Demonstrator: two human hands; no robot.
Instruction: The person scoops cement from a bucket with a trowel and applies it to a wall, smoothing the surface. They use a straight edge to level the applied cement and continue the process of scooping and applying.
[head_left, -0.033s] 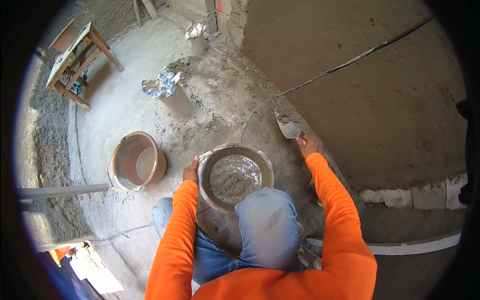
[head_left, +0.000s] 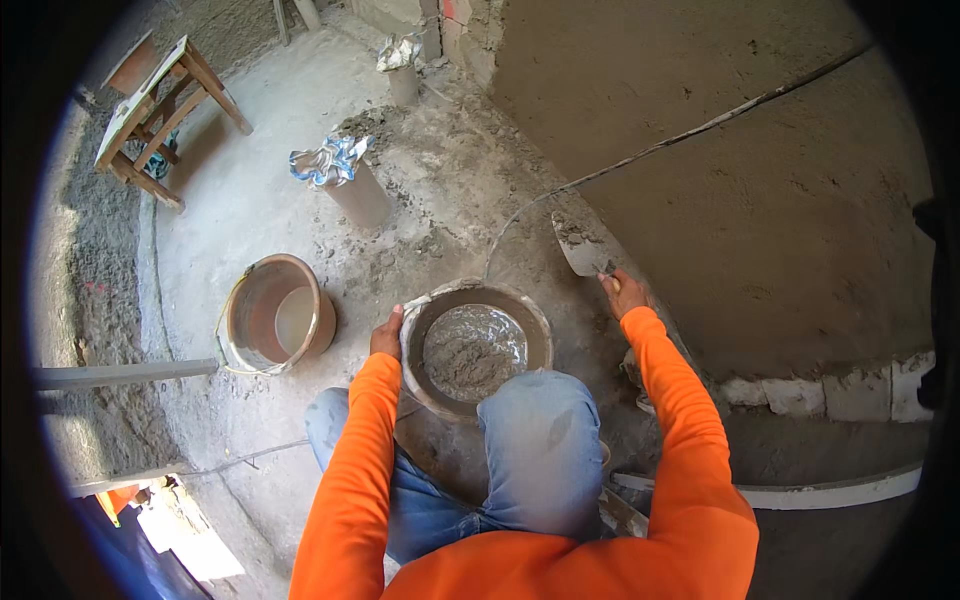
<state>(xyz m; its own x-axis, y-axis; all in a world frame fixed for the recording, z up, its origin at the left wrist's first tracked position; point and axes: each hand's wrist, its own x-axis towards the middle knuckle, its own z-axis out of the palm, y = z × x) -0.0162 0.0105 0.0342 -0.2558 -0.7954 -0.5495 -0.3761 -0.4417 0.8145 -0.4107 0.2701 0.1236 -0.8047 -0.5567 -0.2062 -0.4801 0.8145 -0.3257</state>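
Observation:
My left hand (head_left: 387, 334) grips the left rim of a round bucket (head_left: 541, 340) standing in front of my knee. Wet grey mortar (head_left: 468, 366) lies in its bottom, with a paler watery film along one side. Out to the right, my right hand (head_left: 626, 292) is closed round the handle of a trowel (head_left: 580, 252). Its pale blade points away from me beside the foot of the wall and carries a little mortar near the tip. The fingers of my left hand are partly hidden by the rim.
A second bucket (head_left: 322, 325) with cloudy liquid stands to the left. Beyond are a cylinder topped with crumpled wrapping (head_left: 365, 200), a similar smaller one (head_left: 404, 88) and a wooden stool (head_left: 160, 115). A cable (head_left: 640, 155) crosses the plastered wall (head_left: 760, 220) on the right.
The view has shifted very slightly. Both hands keep their holds on the bucket and the trowel.

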